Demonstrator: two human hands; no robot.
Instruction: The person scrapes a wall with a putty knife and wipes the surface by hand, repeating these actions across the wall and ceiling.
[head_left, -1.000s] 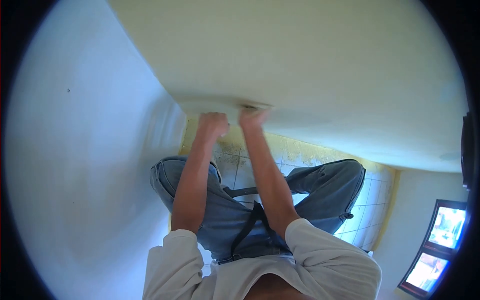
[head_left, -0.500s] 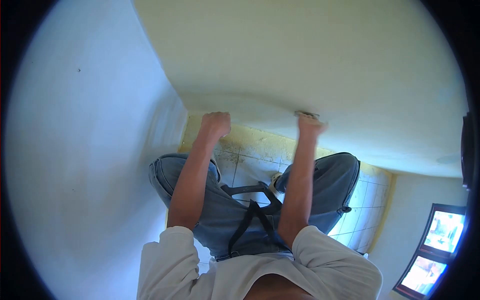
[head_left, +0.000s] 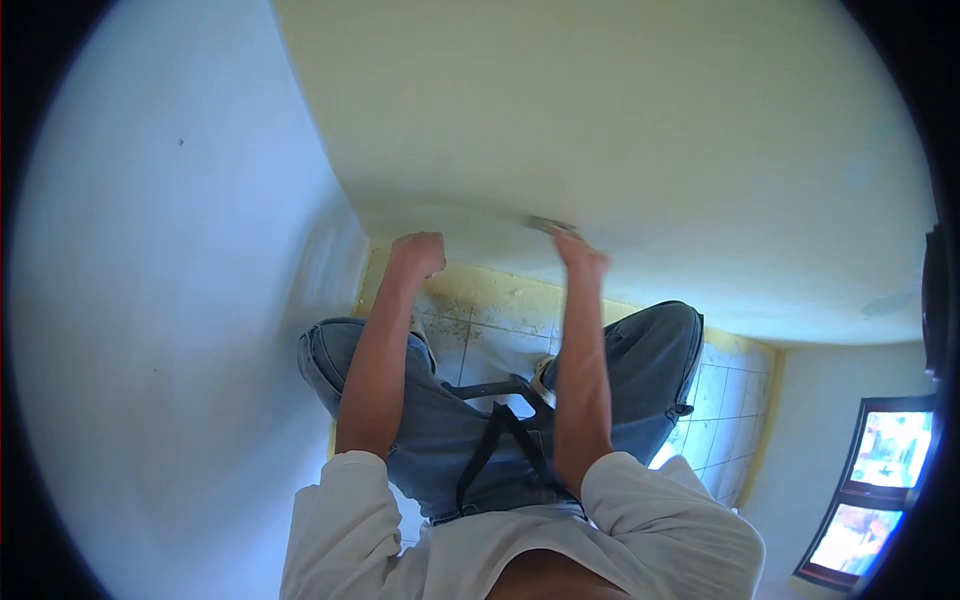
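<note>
Flat, motion-blurred object (head_left: 550,223) gripped in right hand (head_left: 583,254) at yellowish wall (head_left: 620,110). Left hand (head_left: 418,254) curled fist-like, positioned apart from right.

The front wall (head_left: 600,110) (window (head_left: 868,495) far right) adjoins the left wall (head_left: 170,300).

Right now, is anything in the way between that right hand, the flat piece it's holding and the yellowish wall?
Nothing visible. The right hand holds the flat piece directly, and that appears to be against the yellowish wall. The left hand is off to the side.
</note>
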